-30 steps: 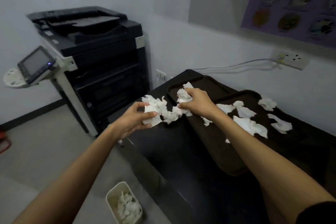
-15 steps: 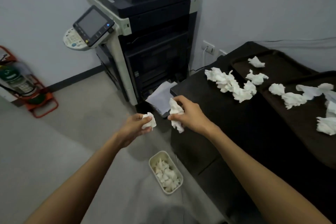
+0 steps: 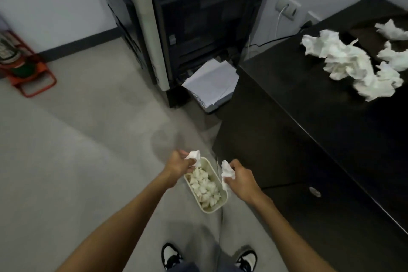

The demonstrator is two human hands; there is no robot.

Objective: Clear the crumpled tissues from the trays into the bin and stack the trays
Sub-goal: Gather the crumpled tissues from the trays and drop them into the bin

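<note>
A small cream bin (image 3: pixel 223 202) stands on the floor beside the black cabinet, holding several crumpled tissues. My left hand (image 3: pixel 180 164) pinches a white tissue (image 3: pixel 194 156) over the bin's far left rim. My right hand (image 3: pixel 240 180) grips another tissue (image 3: pixel 227 171) just right of the bin's rim. A heap of crumpled tissues (image 3: pixel 351 66) lies on the cabinet top at the upper right. Only a corner of a dark tray (image 3: pixel 366 33) shows at the frame's right edge, with a tissue on it.
A large black copier (image 3: pixel 198 17) stands against the wall, with loose paper sheets (image 3: pixel 212 83) spilling at its base. The black cabinet (image 3: pixel 309 150) fills the right side. A red stand (image 3: pixel 26 73) sits at the far left. My shoes (image 3: pixel 172 256) show below.
Both hands have dropped from beside the cabinet's corner down to the bin, each still holding its tissue. The view has tilted down toward the floor.
</note>
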